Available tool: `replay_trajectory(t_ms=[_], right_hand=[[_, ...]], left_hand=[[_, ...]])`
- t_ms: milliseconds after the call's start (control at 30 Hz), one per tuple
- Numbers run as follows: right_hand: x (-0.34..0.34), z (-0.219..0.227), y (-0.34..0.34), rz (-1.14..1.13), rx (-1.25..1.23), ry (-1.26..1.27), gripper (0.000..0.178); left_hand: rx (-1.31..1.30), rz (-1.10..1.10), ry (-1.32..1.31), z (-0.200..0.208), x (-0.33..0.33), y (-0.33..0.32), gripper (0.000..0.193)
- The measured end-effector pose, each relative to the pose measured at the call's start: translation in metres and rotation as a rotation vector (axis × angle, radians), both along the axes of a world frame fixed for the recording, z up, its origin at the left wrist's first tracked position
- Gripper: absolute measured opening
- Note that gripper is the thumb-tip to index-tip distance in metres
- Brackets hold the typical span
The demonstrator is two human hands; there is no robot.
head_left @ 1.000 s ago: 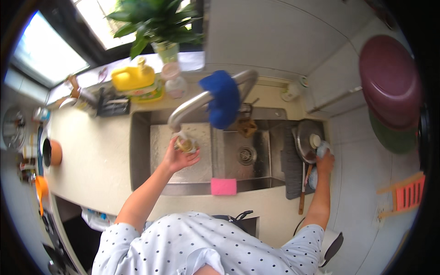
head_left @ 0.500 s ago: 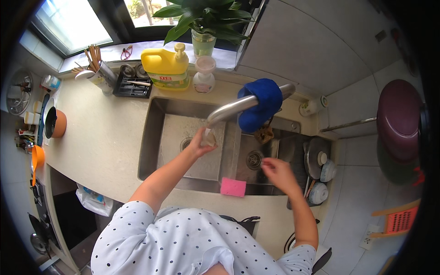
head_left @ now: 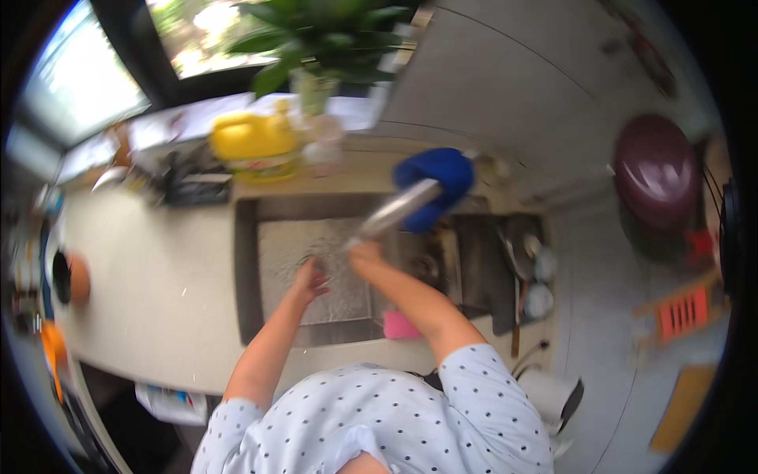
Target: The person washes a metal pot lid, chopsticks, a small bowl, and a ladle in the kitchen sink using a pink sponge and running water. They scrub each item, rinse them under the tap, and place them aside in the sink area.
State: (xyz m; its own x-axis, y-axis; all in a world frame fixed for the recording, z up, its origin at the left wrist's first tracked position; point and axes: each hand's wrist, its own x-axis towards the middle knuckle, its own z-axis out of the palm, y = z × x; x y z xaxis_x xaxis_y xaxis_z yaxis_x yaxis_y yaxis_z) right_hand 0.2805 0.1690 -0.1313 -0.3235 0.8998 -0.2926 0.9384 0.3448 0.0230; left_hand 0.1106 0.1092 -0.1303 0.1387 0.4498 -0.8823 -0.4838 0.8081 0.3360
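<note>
My left hand (head_left: 309,281) is over the left basin of the steel sink (head_left: 248,272), its fingers apart and nothing visible in them. Rippling water (head_left: 339,276) shows on the basin floor beside it. My right hand (head_left: 365,257) reaches across to the spout end of the metal tap (head_left: 399,208). Motion smears its fingers, so whether they grip anything is unclear. A blue cloth (head_left: 433,175) is draped round the tap. Below my right forearm, a pink sponge (head_left: 400,325) sits at the sink's front edge, partly covered by the arm.
Behind the sink stand a yellow jug (head_left: 253,138), a white pump bottle (head_left: 323,146) and a potted plant (head_left: 314,91). An orange-brown pot (head_left: 79,278) is on the left counter (head_left: 150,276). Bowls (head_left: 538,301) and a lid stand at the right, and a maroon basin (head_left: 657,170) hangs on the wall.
My left hand has moved left and down from the spout, and the pale translucent thing it held is out of sight. My right hand has crossed left to the spout. Splashing water appears; the view shifted.
</note>
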Motion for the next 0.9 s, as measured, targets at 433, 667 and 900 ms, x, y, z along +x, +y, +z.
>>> replay_trajectory(t_ms=[433,667,900], right_hand=[[0.258,0.181,-0.116,-1.299,-0.072,0.939,0.016],[0.375,0.095,-0.181,-1.943,0.004,1.812,0.016],[0.344,0.141,-0.174,-1.285,0.539,0.491,0.022]], left_hand=[[0.178,-0.03,-0.259,0.032,0.039,0.051,0.034],[0.191,-0.105,-0.011,0.036,0.02,0.041,0.04],[0.25,-0.152,0.127,0.046,-0.012,0.03,0.038]])
